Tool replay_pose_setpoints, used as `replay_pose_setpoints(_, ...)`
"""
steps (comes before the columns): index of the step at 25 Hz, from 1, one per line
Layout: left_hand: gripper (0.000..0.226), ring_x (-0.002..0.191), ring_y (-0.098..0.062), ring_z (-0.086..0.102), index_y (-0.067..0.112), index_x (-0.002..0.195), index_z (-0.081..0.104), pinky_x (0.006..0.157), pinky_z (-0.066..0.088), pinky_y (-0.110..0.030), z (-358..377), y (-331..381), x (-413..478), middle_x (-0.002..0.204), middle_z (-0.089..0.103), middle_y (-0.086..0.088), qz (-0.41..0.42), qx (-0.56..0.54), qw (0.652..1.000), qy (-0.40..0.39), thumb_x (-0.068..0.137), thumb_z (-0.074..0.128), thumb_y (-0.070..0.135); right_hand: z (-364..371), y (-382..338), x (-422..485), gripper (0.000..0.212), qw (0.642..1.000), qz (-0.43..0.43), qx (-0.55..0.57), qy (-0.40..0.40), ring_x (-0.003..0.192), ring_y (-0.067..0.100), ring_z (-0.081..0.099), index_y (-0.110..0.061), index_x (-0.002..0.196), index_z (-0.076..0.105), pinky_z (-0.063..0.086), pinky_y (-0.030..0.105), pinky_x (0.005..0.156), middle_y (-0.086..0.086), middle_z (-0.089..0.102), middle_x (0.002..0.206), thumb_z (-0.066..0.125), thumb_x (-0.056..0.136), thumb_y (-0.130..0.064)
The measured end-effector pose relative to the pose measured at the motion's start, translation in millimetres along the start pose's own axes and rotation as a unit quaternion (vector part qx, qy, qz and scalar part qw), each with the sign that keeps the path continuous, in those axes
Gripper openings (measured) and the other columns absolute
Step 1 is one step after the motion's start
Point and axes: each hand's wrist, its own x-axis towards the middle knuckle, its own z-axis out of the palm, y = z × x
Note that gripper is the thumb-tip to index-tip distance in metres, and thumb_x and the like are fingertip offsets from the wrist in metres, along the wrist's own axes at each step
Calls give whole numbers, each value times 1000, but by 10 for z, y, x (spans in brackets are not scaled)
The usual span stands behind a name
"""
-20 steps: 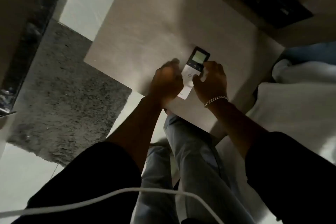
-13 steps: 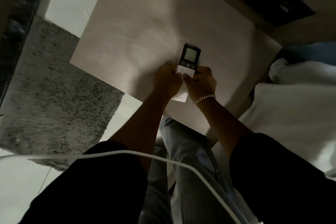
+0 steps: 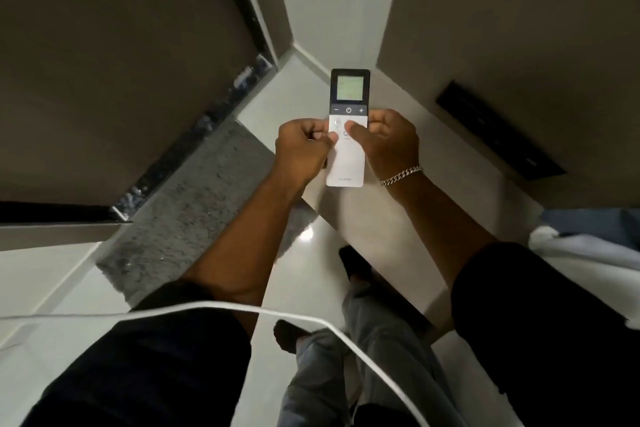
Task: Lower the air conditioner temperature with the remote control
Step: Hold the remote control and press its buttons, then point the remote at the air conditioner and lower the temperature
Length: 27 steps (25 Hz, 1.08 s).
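A slim white remote control [image 3: 347, 163] with a dark top and a lit greenish screen is held upright in front of me, above the floor. My left hand [image 3: 302, 152] grips its left edge, thumb on the white face. From the other side my right hand [image 3: 387, 146], with a chain bracelet at the wrist, holds it, and its thumb rests on the round buttons just below the minus, power and plus row.
A pale table [image 3: 450, 163] lies under and right of the hands. A grey shaggy rug [image 3: 194, 204] covers the floor at left. A dark slot-like panel [image 3: 498, 130] sits at right. White bedding [image 3: 581, 250] is at far right. A white cable [image 3: 242, 308] crosses below my arms.
The remote has been lifted off the table and raised upright between both hands. My view has tilted up toward the walls and floor corner.
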Motion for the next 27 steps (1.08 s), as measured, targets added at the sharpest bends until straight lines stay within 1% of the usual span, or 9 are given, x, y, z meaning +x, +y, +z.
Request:
replay_pose_setpoints(2,18,88,-27,71,5,101,70,75,61,-44,-395,380,-205,99,74,-13,36,-32,999,19,86,60,7,98,-564,-109,33,998,-29,49,-18,76,13,66,-3,106,67,47,3,49,14,74,108,76,79,-20)
replay_pose_setpoints(4,18,86,-26,72,5,99,71,73,61,-39,-925,792,-524,98,74,-14,85,-69,993,49,86,59,5,237,-1231,-345,34,992,-76,89,-55,79,16,69,-5,108,66,53,13,55,14,74,108,77,79,-18)
replay_pose_setpoints(7,16,75,-14,74,13,90,72,62,61,-29,-1625,1318,-994,88,75,-5,162,-107,974,114,86,60,5,410,-2157,-698,24,973,-159,141,-95,66,5,70,-10,98,68,53,14,53,10,76,94,78,76,-15)
replay_pose_setpoints(9,16,72,-8,72,11,96,71,59,58,-24,-2079,1643,-1349,88,74,-2,214,-116,956,165,86,60,5,526,-2754,-995,20,953,-214,168,-132,59,-1,68,-11,94,68,52,13,51,6,74,87,77,76,-11)
replay_pose_setpoints(11,20,81,-15,73,7,103,69,68,60,-32,-2521,1956,-1732,95,74,-8,263,-121,934,211,86,60,5,639,-3320,-1322,21,931,-258,191,-173,62,5,70,-10,97,68,55,17,54,6,75,86,76,77,-10)
replay_pose_setpoints(14,21,93,-29,71,2,105,68,81,58,-45,-3110,2426,-2381,103,73,-18,330,-141,896,262,86,60,2,692,-4155,-1889,21,890,-322,232,-226,58,1,70,-11,96,68,54,15,50,-4,73,78,77,77,-9)
replay_pose_setpoints(17,17,93,-30,70,4,101,69,79,58,-44,-3528,2852,-2963,102,73,-20,391,-144,864,282,86,60,3,620,-4872,-2369,15,846,-383,269,-256,54,0,69,-15,85,69,54,15,48,-6,73,72,76,76,-6)
replay_pose_setpoints(21,14,92,-27,72,7,97,70,77,60,-42,-3978,3378,-3731,99,75,-16,476,-131,814,308,86,62,7,421,-5723,-3003,23,790,-441,308,-293,55,5,70,-2,95,71,53,18,47,3,75,75,77,74,-5)
replay_pose_setpoints(27,16,86,-23,73,6,100,70,72,61,-41,-4305,4002,-4565,94,75,-13,562,-71,748,346,86,64,11,87,-6557,-3613,25,713,-506,353,-332,69,16,76,-8,94,72,54,22,52,2,79,81,80,71,-15)
